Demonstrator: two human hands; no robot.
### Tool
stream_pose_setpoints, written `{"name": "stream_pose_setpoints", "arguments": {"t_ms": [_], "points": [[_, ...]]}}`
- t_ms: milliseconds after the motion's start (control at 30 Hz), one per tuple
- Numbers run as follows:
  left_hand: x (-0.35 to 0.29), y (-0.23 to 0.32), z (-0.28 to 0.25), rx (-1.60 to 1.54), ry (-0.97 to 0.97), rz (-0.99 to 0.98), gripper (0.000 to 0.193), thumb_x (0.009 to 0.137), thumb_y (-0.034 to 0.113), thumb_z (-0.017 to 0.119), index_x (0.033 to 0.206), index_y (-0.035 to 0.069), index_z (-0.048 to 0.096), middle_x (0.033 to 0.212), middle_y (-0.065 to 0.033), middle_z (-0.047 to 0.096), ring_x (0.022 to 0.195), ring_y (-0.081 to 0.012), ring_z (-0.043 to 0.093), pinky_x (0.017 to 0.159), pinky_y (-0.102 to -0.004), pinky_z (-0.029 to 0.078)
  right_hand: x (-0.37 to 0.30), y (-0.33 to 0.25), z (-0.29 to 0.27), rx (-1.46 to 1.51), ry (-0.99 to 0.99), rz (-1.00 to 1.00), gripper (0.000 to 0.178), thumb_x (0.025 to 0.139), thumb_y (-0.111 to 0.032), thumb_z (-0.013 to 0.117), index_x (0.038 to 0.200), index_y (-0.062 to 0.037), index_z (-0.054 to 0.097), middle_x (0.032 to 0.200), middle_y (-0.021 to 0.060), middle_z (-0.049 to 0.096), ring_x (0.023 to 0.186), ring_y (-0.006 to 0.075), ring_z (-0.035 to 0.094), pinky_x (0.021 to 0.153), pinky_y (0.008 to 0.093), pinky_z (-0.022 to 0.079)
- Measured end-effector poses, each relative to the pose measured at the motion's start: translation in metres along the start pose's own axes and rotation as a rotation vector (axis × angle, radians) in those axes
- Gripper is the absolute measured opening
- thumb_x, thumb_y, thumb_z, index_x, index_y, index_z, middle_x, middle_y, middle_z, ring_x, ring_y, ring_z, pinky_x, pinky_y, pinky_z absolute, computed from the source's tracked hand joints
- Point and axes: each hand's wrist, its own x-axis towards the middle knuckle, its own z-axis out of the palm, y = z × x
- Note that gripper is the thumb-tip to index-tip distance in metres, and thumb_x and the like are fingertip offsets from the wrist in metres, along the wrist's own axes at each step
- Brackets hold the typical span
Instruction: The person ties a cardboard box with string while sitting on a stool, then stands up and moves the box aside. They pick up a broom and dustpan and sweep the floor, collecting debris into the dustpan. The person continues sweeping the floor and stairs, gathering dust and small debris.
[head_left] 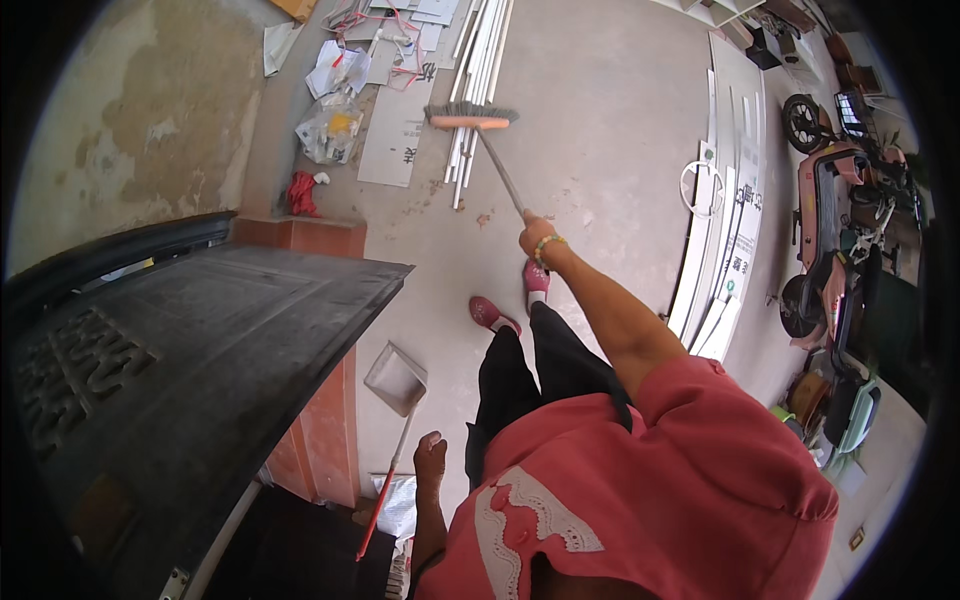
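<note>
on bare concrete floor (600,130): right hand (536,236) grips broom (472,116); left hand (430,455) fisted beside dustpan (396,380)

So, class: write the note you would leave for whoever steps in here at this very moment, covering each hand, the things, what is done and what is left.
Right hand: arm stretched forward, gripping the end of the broom handle; the bristle head rests on the concrete floor by the white strips.
Left hand: low by the hip, next to the dustpan handle; whether it grips it cannot be told.
Done: nothing shows in the pan.
Left: papers and bags lie along the wall beyond the broom.
</note>
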Motion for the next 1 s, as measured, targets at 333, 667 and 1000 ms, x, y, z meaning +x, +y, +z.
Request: {"name": "stream_pose_setpoints", "arguments": {"t_ms": [333,667,1000], "points": [[0.001,-0.007,0.040,-0.055,0.040,0.034,0.031,0.077,0.012,0.054,0.102,-0.005,0.052,0.099,-0.0158,0.058,0.092,-0.0211,0.055,0.083,-0.0284,0.041,-0.161,-0.035,-0.083,0.210,-0.604,0.387,0.047,0.078,-0.007,0.037,0.124,-0.0122,0.038,0.061,0.0160,0.054,0.050,0.0270,0.056,0.041,0.0369,0.043],[-0.007,0.000,0.043,-0.085,0.053,0.025,0.034,0.077,0.013,0.052,0.105,-0.005,0.050,0.104,-0.0162,0.056,0.097,-0.0218,0.053,0.086,-0.0288,0.039,-0.130,-0.039,-0.109,0.152,-0.332,0.157,0.047,0.077,-0.015,0.041,0.123,-0.0065,0.038,0.061,0.0229,0.054,0.051,0.0340,0.055,0.049,0.0404,0.045],[-0.045,-0.052,0.039,-0.134,0.109,-0.125,0.034,0.076,0.013,0.054,0.104,-0.006,0.051,0.102,-0.0172,0.056,0.097,-0.0223,0.054,0.087,-0.0297,0.040,0.020,-0.115,-0.016,0.095,-0.420,0.118,0.011,0.081,-0.007,0.036,0.089,-0.0030,0.044,0.063,0.0176,0.053,0.044,0.0257,0.054,0.034,0.0338,0.042]]}}
